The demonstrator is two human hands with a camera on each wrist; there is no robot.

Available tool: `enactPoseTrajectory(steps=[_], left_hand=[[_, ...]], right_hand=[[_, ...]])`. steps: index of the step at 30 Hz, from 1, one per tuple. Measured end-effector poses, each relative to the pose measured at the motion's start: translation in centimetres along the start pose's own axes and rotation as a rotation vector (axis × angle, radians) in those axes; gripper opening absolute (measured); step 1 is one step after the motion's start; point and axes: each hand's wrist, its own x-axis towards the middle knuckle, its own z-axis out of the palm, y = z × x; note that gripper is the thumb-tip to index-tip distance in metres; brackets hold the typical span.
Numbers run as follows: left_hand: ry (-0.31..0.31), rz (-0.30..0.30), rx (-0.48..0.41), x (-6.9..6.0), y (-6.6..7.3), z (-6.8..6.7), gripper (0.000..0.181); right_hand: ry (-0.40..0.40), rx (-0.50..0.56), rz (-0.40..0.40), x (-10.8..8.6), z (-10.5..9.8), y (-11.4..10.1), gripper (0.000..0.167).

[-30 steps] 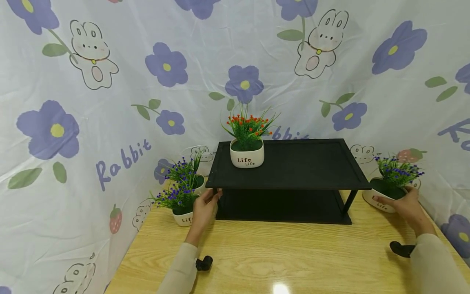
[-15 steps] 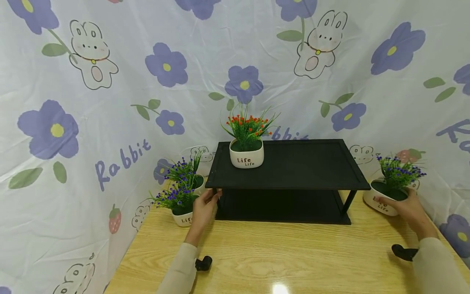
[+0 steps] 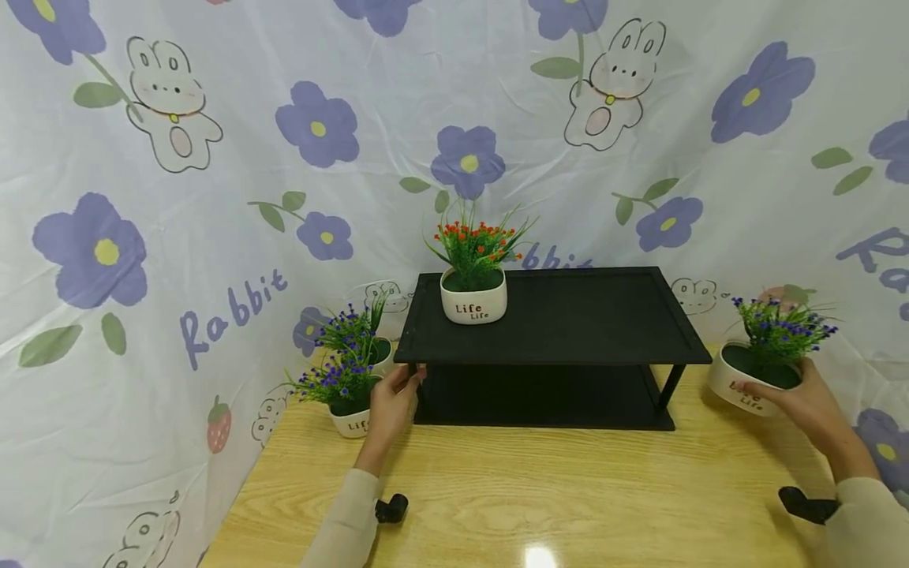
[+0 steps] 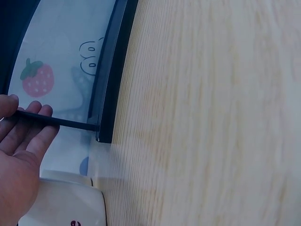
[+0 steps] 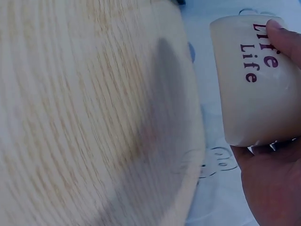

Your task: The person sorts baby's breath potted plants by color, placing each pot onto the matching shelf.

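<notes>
A black two-tier shelf (image 3: pixel 568 315) stands on the wooden table, a white pot with red flowers (image 3: pixel 474 303) on its top left. My left hand (image 3: pixel 390 406) grips the shelf's front left post (image 4: pixel 70 123), thumb on one side and fingers on the other. On the right, my right hand (image 3: pixel 809 402) holds a white pot with purple flowers (image 3: pixel 746 394) beside the shelf; in the right wrist view the thumb lies on the lettered face of the pot (image 5: pixel 254 103) and the fingers are partly hidden beneath it.
Two more white pots with purple flowers stand left of the shelf, the nearer one (image 3: pixel 349 424) right beside my left hand and the other (image 3: pixel 383 359) behind it. A patterned cloth (image 3: pixel 398 95) hangs behind the table (image 3: pixel 497 489).
My right hand and the pot it holds have shifted a little to the right, away from the shelf. The left hand keeps its grip on the post.
</notes>
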Motion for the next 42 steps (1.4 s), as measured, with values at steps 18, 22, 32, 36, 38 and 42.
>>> enactPoseTrajectory(steps=[18, 22, 32, 36, 38, 42], left_hand=[[-0.017, 0.000, -0.005, 0.0, 0.3, -0.4, 0.031], [-0.014, -0.006, -0.003, 0.0, 0.3, -0.3, 0.031], [0.005, 0.012, 0.008, -0.2, 0.3, -0.1, 0.031], [0.008, 0.020, 0.012, -0.1, 0.3, -0.1, 0.031], [0.007, 0.014, 0.009, -0.2, 0.3, -0.1, 0.030], [0.005, 0.009, 0.012, -0.2, 0.4, -0.1, 0.030]], right_hand=[[-0.021, -0.036, -0.053, -4.1, 0.7, -4.4, 0.125], [-0.039, -0.047, -0.079, -4.8, 1.0, -5.1, 0.124], [-0.114, -0.078, -0.111, -6.2, 2.7, -6.9, 0.125], [-0.106, -0.078, -0.151, -6.8, 4.1, -7.5, 0.122], [-0.104, -0.067, -0.178, -7.0, 4.7, -7.7, 0.121], [-0.107, -0.066, -0.189, -7.2, 5.8, -8.2, 0.124]])
